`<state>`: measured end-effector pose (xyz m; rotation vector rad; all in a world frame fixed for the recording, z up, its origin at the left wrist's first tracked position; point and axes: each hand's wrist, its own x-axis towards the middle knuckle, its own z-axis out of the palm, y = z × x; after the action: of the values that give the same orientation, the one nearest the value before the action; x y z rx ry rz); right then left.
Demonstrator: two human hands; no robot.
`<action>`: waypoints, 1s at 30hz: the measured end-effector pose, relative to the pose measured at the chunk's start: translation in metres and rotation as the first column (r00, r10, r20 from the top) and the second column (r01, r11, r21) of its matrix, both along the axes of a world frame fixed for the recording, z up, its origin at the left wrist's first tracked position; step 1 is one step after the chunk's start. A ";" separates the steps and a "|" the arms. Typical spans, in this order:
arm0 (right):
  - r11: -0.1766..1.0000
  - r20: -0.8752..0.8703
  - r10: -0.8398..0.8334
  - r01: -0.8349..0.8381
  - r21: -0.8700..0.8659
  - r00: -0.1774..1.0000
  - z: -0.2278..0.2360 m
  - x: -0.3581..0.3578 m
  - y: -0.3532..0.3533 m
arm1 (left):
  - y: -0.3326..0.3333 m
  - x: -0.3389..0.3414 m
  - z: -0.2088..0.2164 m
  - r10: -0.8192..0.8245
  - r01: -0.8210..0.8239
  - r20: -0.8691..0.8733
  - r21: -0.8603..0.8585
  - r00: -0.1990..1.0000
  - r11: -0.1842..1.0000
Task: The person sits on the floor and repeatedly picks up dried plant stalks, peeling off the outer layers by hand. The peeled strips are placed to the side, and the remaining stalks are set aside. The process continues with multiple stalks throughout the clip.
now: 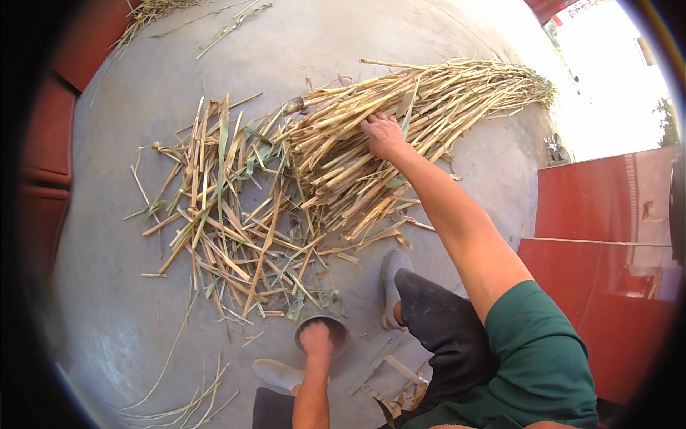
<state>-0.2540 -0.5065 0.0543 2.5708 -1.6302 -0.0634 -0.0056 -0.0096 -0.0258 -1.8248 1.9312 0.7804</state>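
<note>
A thick bundle of dry straw-coloured stalks (464,89) lies on the floor, its cut ends toward the middle and its bushy end at the far right. My right hand (382,134) reaches to the near end of the bundle, its fingers bent over stalks there. Close to my body, my left hand (316,336) is down at the mouth of a dark round vessel (343,334), which stands by my left shoe. Its fingers are hidden, so I cannot see what they hold. Short cut stalk pieces (236,250) and green leaves spread left of the bundle.
My shoes (393,282) stand on the grey concrete floor (107,236). Between my legs is a low wooden frame (400,368). Long thin stems (193,404) lie at the lower left. Red glossy panels (600,200) border the right, and red furniture (46,143) the left.
</note>
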 end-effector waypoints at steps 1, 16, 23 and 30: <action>0.998 -0.059 -0.018 0.022 0.057 0.998 0.003 0.005 -0.002 | 0.000 0.000 0.003 0.005 -0.004 0.028 -0.023 1.000 1.000; 0.992 -0.212 -0.026 0.051 0.113 0.977 0.012 -0.017 0.021 | 0.001 0.003 0.026 0.074 -0.086 -0.167 -0.065 0.983 0.994; 0.961 -0.204 -0.031 0.086 0.263 0.978 0.013 -0.013 0.013 | 0.002 -0.001 0.040 0.071 -0.114 -0.242 -0.166 0.968 0.980; 0.978 -0.279 0.134 -0.083 0.189 0.951 0.025 -0.035 0.009 | -0.026 0.000 0.054 -0.012 -0.021 -0.261 -0.121 0.965 0.992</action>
<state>-0.2889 -0.4972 0.0794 2.6152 -1.4305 -0.5733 -0.0060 -0.0355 0.0279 -1.8766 2.1837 0.9659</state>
